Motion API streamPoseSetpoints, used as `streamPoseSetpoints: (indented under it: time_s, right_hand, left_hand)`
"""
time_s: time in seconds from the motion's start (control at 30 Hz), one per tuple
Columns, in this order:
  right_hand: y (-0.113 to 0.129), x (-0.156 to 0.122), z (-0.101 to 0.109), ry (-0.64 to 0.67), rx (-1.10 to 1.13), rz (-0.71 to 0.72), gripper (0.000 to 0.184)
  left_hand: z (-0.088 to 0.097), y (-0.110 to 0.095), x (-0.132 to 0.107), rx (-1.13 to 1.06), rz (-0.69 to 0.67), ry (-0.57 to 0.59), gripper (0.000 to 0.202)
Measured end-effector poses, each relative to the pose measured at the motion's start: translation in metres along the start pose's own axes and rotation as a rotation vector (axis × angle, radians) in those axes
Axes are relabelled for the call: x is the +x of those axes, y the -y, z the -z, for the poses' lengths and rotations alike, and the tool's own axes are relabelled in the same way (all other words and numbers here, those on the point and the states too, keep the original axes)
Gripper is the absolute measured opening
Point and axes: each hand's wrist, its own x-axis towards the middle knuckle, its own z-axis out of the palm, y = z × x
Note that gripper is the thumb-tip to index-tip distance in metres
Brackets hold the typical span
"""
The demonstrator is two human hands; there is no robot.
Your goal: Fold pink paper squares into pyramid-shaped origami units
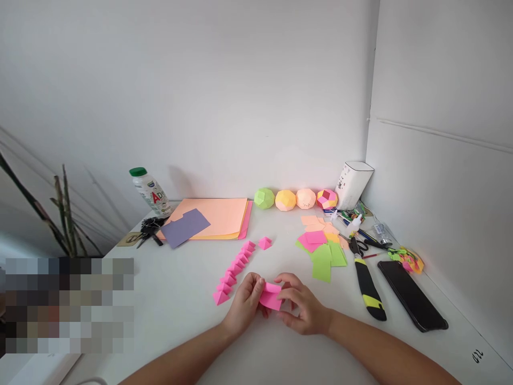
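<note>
A small pink paper sheet (271,297) with a folded upper part is pinched between the thumb and fingers of my left hand (245,300). At the sheet's right edge is my right hand (303,306), its fingers curved and apart, one fingertip against the paper and the thumb lower down, off it. To the left of my hands runs a slanting row of several small pink folded paper pyramids (228,278). One separate pink pyramid (265,243) sits just beyond the row's far end.
Cut paper pieces (321,264), a utility knife (369,289) and a black phone (412,295) lie on the right. Faceted paper balls (285,200) and a white box (353,184) line the wall. Left are coloured sheets (216,216), purple paper (186,228), keys (151,229) and a bottle (150,191).
</note>
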Motion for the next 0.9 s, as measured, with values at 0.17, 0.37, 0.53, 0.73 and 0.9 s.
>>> streamPoseSetpoints:
  time_s: [0.17, 0.37, 0.53, 0.73, 0.9]
  right_hand:
    - [0.006, 0.006, 0.003, -0.03, 0.026, -0.025, 0.027]
    - [0.006, 0.007, 0.005, -0.12, 0.041, -0.09, 0.028]
    - [-0.001, 0.004, -0.001, -0.159, 0.06, -0.192, 0.025]
    - [-0.002, 0.004, -0.003, -0.168, 0.094, -0.162, 0.03]
    - [0.0, 0.005, -0.001, -0.096, 0.117, -0.116, 0.037]
  left_hand:
    - [0.002, 0.001, 0.0, -0.043, -0.028, 0.054, 0.032]
    - [0.003, 0.004, 0.002, -0.036, -0.03, 0.204, 0.029]
    - [0.004, 0.002, 0.003, -0.002, 0.002, 0.204, 0.031]
    - [0.003, -0.004, 0.0, 0.03, 0.071, 0.214, 0.036]
    - [0.001, -0.005, -0.001, 0.007, 0.078, 0.188, 0.037]
